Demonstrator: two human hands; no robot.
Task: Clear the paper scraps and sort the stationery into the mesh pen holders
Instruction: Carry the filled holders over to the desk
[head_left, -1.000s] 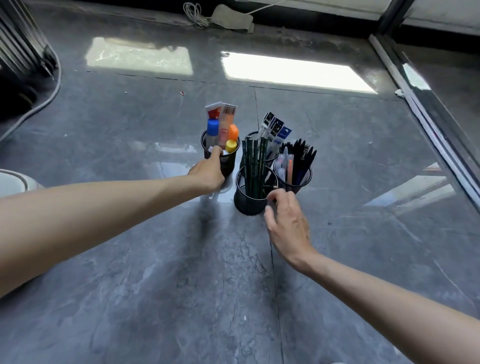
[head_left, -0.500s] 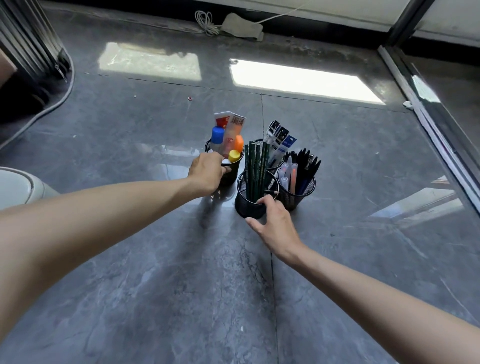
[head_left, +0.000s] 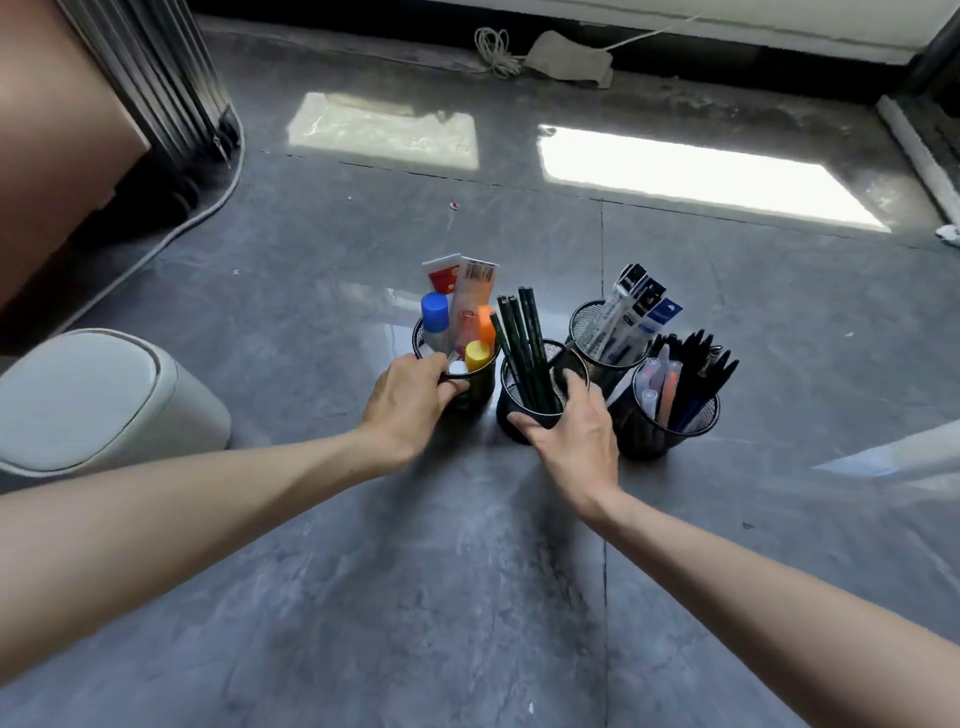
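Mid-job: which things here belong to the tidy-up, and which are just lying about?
Job: left hand gripping glue holder; right hand gripping pencil holder; refill holder; pen holder; white bin, probably for scraps.
Lying about: coiled cable; grey cloth.

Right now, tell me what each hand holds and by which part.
The left hand grips the black mesh holder of glue sticks at its near rim. The right hand grips the black mesh holder of dark green pencils at its near rim.
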